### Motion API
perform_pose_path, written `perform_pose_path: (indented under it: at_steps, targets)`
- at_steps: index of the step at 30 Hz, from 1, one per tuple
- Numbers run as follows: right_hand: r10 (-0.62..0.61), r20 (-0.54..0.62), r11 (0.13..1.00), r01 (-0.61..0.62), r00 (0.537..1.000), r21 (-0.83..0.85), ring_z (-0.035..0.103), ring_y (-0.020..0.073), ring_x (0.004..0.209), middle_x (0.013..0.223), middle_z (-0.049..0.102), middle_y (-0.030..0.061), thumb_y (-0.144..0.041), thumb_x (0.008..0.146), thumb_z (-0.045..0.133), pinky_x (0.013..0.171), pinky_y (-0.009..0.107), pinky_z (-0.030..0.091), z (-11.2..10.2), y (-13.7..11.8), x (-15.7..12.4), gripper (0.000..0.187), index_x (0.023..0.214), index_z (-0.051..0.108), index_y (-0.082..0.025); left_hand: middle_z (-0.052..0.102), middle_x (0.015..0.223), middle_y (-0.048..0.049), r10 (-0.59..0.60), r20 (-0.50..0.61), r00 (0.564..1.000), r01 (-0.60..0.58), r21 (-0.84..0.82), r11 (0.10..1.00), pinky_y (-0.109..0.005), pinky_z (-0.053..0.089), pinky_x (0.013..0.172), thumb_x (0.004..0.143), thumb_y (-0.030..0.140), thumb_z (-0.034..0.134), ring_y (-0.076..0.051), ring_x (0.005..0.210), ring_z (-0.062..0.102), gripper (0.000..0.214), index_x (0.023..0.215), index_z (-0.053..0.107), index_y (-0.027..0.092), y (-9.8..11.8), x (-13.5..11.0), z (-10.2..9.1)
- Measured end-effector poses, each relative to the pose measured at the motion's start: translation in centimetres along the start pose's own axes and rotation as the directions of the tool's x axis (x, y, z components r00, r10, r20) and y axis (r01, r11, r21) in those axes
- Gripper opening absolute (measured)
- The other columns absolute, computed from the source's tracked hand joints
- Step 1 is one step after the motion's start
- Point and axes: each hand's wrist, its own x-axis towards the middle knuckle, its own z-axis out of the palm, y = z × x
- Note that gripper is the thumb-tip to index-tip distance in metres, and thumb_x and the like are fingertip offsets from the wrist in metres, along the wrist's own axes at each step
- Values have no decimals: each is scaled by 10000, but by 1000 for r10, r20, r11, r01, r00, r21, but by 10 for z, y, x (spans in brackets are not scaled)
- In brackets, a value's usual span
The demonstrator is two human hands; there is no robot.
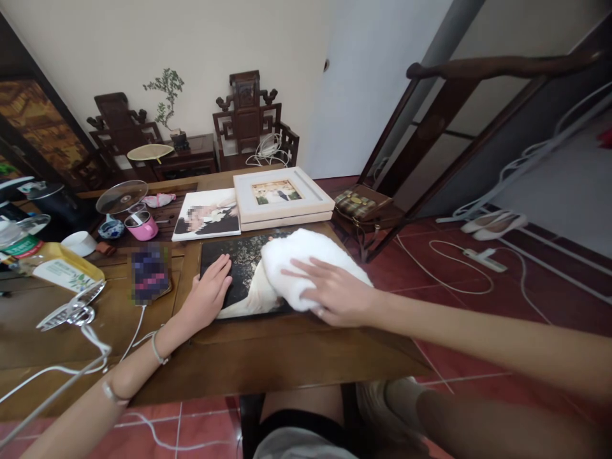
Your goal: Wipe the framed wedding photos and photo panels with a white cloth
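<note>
A dark photo panel (239, 274) with a pale dress pictured on it lies flat on the wooden table. My left hand (208, 290) rests on the panel's left edge, fingers stretched out and holding nothing. On the panel's right part sits a bunched white towel (313, 255), which hides that side of the picture. My right hand (337, 290) has its fingers over the towel and presses it against the panel. Just behind the panel are a white-edged photo print (210, 217) and a white framed picture (287, 194) with a wide border.
Left on the wooden table (287, 357) are a phone (150, 274) with a cable, a pink cup (142, 226), a bottle of yellow liquid (62, 261) and a hair claw (79, 309). A chair (430, 121) holding a handbag (356, 203) stands at the right.
</note>
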Motion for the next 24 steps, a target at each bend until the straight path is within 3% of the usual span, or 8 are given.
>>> perform_pose_path:
  at_steps: [3,7,11,13,17,21,24]
  targets:
    - [105,88,994,-100,991,-51,318,388,1395,1485,419,194,-156,802,546,1051,582,349,-10,14,31,309,1076,682,-117,339,1559,-137,5,-1,1000,-5,6,1000,-568,354,1069,1013,275,265,-235,1455,286,450,1434,396,186,0,0,-1]
    - [184,119,979,-172,976,-106,394,374,1344,1435,466,218,-148,832,512,997,519,402,-19,23,59,344,1147,641,-97,342,1559,-134,8,-4,1000,-8,6,1000,-555,362,1068,1014,279,270,-235,1455,288,446,1431,400,190,0,0,-1]
    - [280,159,958,-264,947,-113,487,358,1249,1244,603,208,-161,862,467,930,475,448,-26,15,75,333,1141,644,-117,350,1556,-128,22,-16,1000,-22,-8,1000,-536,352,1083,1013,280,276,-226,1454,290,442,1428,406,196,-2,0,1]
    - [297,195,954,-281,935,-108,467,372,1265,1305,570,207,-160,859,466,920,482,456,-29,3,79,357,1171,637,-126,355,1554,-124,27,-28,999,-27,-18,999,-526,350,1089,1012,281,279,-224,1452,293,442,1428,407,202,-3,0,2]
    - [244,254,969,-229,936,-88,354,432,1347,1482,411,205,-156,842,500,971,561,419,-35,-35,71,404,1225,625,-117,355,1554,-127,22,-29,999,-23,-31,999,-539,347,1090,1009,289,285,-233,1450,299,449,1433,401,196,-4,1,3]
    - [90,311,995,-97,946,7,326,485,1352,1491,392,221,-188,822,568,981,628,397,-38,-81,50,375,1178,669,-122,353,1553,-133,11,-16,1000,-11,-29,1000,-564,345,1079,1011,292,271,-238,1449,299,454,1434,399,193,-1,0,1]
    - [6,286,995,-36,958,98,346,485,1343,1474,421,218,-207,772,646,980,658,392,-36,-100,38,352,1114,706,-148,358,1551,-132,11,-18,1000,-12,-21,1000,-561,343,1081,1012,290,268,-240,1447,303,453,1434,403,195,0,0,1]
